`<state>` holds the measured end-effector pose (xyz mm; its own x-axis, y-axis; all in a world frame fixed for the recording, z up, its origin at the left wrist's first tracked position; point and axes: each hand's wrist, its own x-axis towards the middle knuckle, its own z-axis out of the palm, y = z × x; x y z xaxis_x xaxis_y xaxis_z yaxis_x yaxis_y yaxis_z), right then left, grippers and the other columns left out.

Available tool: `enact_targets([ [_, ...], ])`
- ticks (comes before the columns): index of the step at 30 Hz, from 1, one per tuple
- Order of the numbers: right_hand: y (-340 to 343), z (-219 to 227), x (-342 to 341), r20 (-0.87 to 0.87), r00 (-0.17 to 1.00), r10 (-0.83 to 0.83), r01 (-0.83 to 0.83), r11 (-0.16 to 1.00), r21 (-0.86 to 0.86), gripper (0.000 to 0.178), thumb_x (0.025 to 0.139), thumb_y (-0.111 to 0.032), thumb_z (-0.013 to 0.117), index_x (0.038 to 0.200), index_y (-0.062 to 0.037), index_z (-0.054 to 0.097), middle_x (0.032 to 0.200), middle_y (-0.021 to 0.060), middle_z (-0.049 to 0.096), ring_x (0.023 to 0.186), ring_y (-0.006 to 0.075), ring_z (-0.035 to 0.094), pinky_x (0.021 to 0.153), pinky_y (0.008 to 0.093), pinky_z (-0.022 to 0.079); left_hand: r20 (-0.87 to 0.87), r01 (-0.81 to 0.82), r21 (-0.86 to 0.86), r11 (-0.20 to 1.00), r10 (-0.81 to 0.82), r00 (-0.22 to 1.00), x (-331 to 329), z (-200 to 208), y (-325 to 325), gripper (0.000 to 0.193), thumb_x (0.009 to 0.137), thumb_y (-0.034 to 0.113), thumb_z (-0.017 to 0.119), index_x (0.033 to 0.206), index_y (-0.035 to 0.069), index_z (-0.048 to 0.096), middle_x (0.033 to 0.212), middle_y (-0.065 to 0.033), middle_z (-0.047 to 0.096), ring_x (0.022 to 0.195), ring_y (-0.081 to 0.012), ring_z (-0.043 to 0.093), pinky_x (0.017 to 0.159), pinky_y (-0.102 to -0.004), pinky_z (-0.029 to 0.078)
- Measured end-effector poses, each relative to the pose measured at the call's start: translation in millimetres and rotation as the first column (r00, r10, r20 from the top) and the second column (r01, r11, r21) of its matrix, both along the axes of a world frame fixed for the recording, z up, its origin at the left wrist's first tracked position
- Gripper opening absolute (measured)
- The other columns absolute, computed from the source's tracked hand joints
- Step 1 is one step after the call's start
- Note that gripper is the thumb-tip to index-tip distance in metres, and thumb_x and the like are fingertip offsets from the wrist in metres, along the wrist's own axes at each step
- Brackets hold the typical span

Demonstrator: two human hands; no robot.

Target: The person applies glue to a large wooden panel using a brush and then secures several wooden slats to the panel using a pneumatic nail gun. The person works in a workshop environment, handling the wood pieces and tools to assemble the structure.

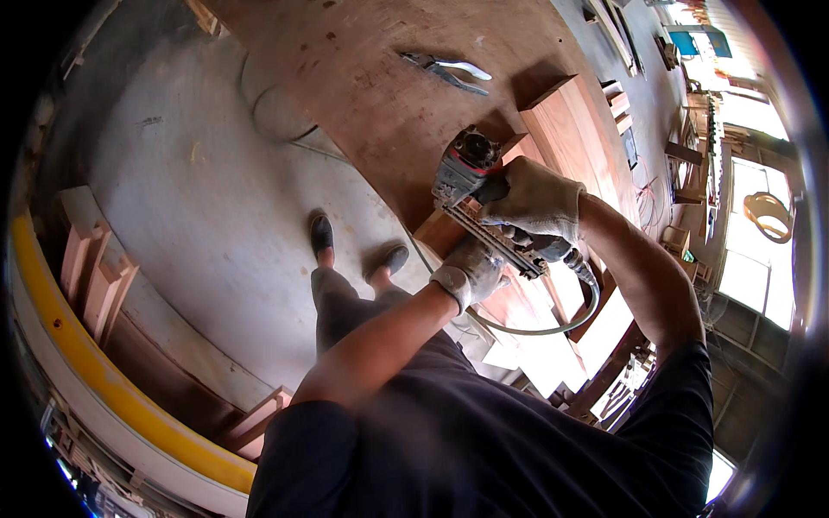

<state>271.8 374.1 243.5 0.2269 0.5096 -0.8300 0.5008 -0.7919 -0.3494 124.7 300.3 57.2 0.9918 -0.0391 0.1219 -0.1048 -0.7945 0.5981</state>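
My right hand (537,197), in a pale work glove, is closed around the handle of a nail gun (463,169) with a black and grey body and a long, slim magazine. A hose (594,298) runs from the handle's end and loops back below my hands. My left hand (471,266), also gloved, grips a reddish wooden piece (438,231) just under the magazine; its fingertips are partly hidden. The gun's nose sits over the wood near the workbench edge, and I cannot tell whether it touches.
Pliers (446,72) lie on the brown workbench (363,52) beyond my hands. Planed boards (574,129) stand to the right. At the left are more wood pieces (99,276) beside a yellow rail (112,388). A hose (268,129) trails across the floor under the bench edge.
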Motion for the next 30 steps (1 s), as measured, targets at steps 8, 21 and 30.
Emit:
enact_targets([
  [8,28,-15,-12,-0.050,0.990,0.135,-0.143,0.968,-0.207,0.037,0.090,-0.019,0.076,0.119,0.0038,0.074,0.074,0.0074,0.074,0.058,0.0121,0.069,0.053,0.0282,0.059,-0.107,0.052,-0.117,0.992,-0.065,0.992,4,-6,-7,0.066,0.101,0.054,0.059,0.155,0.014,0.055,0.158,-0.0104,0.053,0.146,-0.0328,0.045,0.125,-0.0511,0.030],
  [21,42,-13,-28,0.001,0.978,0.210,-0.203,0.947,-0.248,0.029,0.090,-0.019,0.076,0.106,0.0056,0.075,0.073,0.0092,0.073,0.056,0.0140,0.069,0.049,0.0300,0.058,0.007,-0.013,0.002,1.000,0.013,1.000,1,-11,-13,0.071,0.102,0.056,0.058,0.158,0.014,0.051,0.162,-0.0115,0.049,0.150,-0.0305,0.043,0.126,-0.0508,0.028],
  [30,58,-6,-39,-0.051,0.988,0.148,-0.157,0.929,-0.334,0.025,0.092,-0.019,0.075,0.093,0.0061,0.074,0.069,0.0083,0.071,0.055,0.0151,0.068,0.048,0.0316,0.057,-0.035,0.045,0.095,0.994,-0.042,0.999,-1,-2,-6,0.071,0.103,0.058,0.054,0.155,0.010,0.054,0.162,-0.0107,0.049,0.153,-0.0300,0.038,0.128,-0.0517,0.023],
])
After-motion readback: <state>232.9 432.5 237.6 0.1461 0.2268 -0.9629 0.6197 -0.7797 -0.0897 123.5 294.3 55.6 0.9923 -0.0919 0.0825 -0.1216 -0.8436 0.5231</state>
